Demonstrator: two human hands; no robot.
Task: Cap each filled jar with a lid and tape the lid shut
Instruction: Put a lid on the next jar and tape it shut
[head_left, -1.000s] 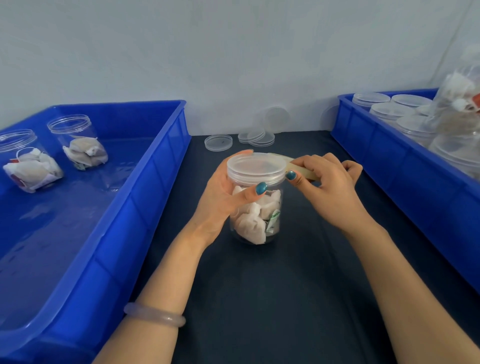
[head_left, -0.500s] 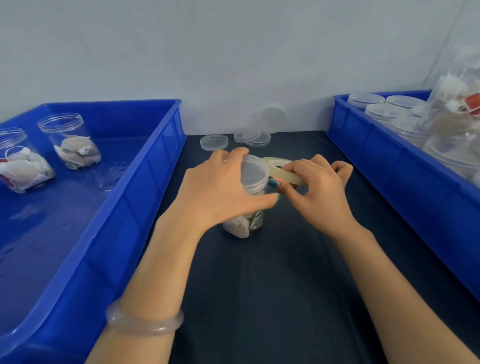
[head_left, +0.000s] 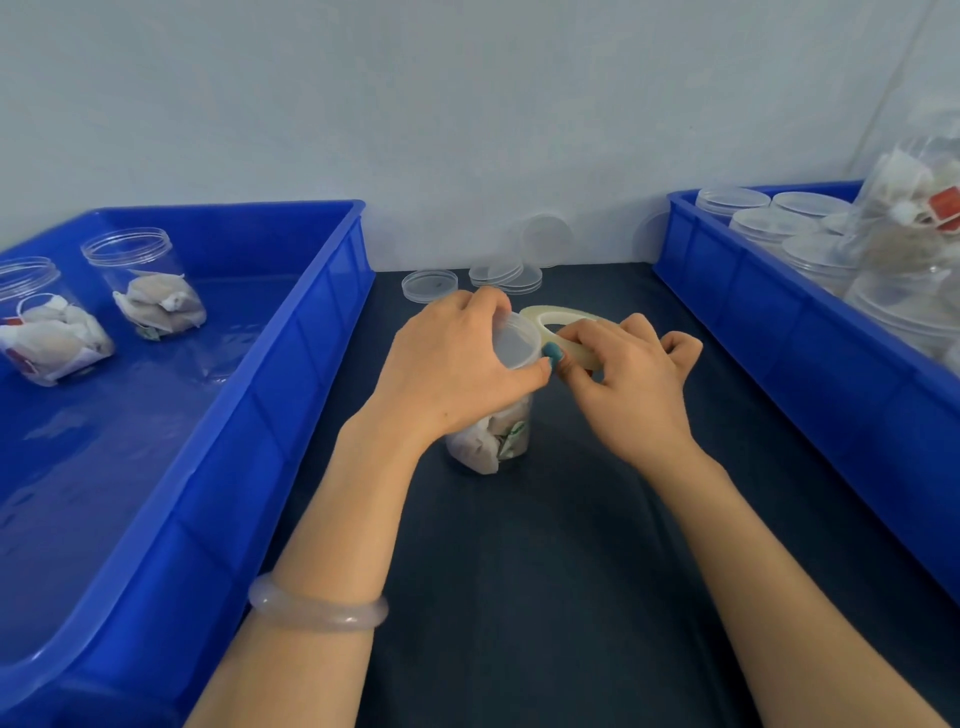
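Note:
A clear jar (head_left: 491, 441) filled with tea bags stands on the dark table in the middle, capped with a clear lid (head_left: 514, 343). My left hand (head_left: 457, 369) is curled over the lid and grips its rim from above, hiding most of the jar. My right hand (head_left: 628, 379) pinches a roll of pale tape (head_left: 558, 319) held right beside the lid, thumb tip against the lid's edge. Two filled jars without lids (head_left: 148, 283) (head_left: 44, 325) stand in the left blue bin.
The large blue bin (head_left: 291, 395) lies at the left, another blue bin (head_left: 769, 332) at the right holding several jars capped with lids (head_left: 774, 223). Loose clear lids (head_left: 430, 285) (head_left: 506, 275) lie at the table's far edge by the wall.
My left hand went from holding the jar's side to wrapping over the lid from above. The right hand with the tape roll stayed at the lid's right edge.

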